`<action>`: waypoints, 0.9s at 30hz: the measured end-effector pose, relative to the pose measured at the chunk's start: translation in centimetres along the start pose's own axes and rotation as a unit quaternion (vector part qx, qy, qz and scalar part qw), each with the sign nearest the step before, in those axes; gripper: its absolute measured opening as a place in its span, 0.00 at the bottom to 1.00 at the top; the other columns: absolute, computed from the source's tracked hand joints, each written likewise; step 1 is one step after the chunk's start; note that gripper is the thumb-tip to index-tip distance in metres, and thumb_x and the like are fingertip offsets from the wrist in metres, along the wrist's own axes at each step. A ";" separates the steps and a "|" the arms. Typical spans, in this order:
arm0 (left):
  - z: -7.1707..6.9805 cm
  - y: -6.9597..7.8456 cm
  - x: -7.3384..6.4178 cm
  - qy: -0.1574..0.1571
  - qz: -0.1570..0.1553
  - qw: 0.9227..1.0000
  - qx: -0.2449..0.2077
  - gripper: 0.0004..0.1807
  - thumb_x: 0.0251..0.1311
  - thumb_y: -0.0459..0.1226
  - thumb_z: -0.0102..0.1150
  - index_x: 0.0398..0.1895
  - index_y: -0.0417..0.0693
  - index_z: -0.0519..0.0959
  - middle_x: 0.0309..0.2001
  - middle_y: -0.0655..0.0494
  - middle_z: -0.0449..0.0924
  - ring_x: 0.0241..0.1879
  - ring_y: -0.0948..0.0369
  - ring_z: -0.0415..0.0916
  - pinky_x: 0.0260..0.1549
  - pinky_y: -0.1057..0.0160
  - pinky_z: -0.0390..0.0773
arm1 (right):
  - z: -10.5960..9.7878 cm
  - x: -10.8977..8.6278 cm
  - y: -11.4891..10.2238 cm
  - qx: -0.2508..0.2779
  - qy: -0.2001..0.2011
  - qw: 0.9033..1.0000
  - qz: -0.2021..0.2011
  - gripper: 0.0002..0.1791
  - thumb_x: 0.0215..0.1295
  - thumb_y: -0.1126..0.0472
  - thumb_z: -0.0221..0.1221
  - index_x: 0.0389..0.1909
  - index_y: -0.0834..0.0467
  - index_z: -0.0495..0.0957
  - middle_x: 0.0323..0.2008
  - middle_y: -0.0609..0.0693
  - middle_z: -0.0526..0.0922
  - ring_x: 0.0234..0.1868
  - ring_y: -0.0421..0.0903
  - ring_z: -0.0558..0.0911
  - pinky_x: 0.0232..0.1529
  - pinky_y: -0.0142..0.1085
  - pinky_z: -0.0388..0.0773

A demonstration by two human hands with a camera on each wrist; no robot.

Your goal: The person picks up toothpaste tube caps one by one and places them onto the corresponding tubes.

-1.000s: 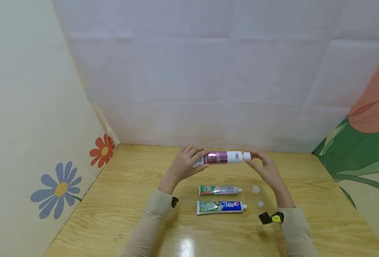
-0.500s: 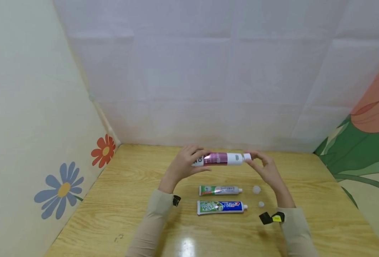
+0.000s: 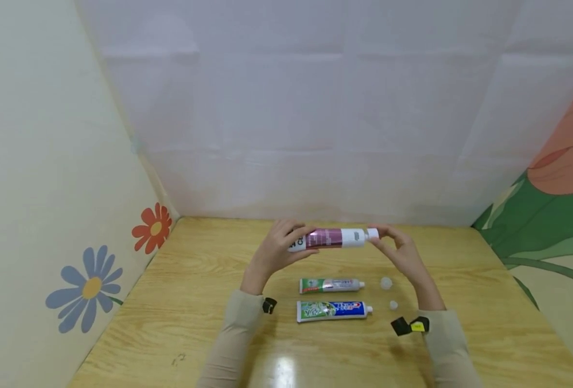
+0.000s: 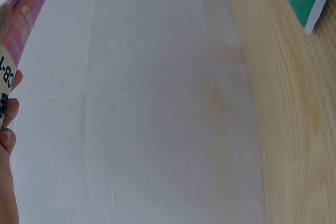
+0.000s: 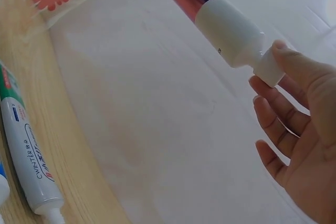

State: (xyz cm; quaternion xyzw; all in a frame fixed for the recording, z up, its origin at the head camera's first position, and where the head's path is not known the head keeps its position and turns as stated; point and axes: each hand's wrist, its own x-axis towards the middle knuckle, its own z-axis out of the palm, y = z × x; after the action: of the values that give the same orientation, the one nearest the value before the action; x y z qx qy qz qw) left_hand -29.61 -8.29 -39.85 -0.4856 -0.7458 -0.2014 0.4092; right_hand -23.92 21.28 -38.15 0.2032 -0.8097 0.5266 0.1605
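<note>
A purple and white toothpaste tube (image 3: 327,238) is held level above the back of the table. My left hand (image 3: 277,250) grips its flat left end, thumb below and fingers over the top. At the other end, my right hand (image 3: 402,256) pinches the white cap (image 5: 269,67) between thumb and index finger. In the right wrist view a short stretch of neck shows between cap and tube shoulder; whether the cap is threaded on, I cannot tell. Below lie a green and silver toothpaste tube (image 3: 332,285) and a green and blue toothpaste tube (image 3: 333,311), both uncapped.
Two small whitish caps, an upper one (image 3: 386,283) and a lower one (image 3: 393,305), lie right of the two tubes' nozzles. The wooden table (image 3: 170,302) meets a white sheet (image 3: 276,134) at the back. Painted walls stand on both sides.
The purple tube dipped slightly, then came back up, and my left fingers shifted a little on it. My right hand keeps its pinch on the cap. The tubes and caps on the table stay put.
</note>
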 end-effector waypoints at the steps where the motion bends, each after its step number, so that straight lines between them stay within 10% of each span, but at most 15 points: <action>1: 0.0 0.0 0.0 0.002 0.000 1.000 0.000 0.30 0.41 0.47 0.73 0.51 0.48 0.78 0.41 0.53 0.75 0.40 0.59 0.72 0.42 0.62 0.71 | 0.0 0.0 0.0 0.001 -0.001 1.000 0.001 0.15 0.63 0.67 0.56 0.51 0.67 0.74 0.39 0.40 0.76 0.43 0.32 0.71 0.58 0.57 0.57; 27: 0.5 0.2 -0.5 0.015 -0.005 1.000 0.001 0.31 0.39 0.47 0.74 0.50 0.50 0.78 0.42 0.54 0.76 0.40 0.59 0.72 0.41 0.61 0.71 | -0.1 -0.2 0.4 0.004 -0.030 0.999 -0.011 0.17 0.62 0.67 0.57 0.52 0.67 0.75 0.39 0.45 0.79 0.42 0.34 0.73 0.57 0.57 0.57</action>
State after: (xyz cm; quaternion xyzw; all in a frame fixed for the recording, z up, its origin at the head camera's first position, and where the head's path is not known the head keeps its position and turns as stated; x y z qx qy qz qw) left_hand -29.50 -8.11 -40.59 -0.4781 -0.7421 -0.2098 0.4204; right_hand -23.97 21.58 -38.53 0.2280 -0.8099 0.5217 0.1410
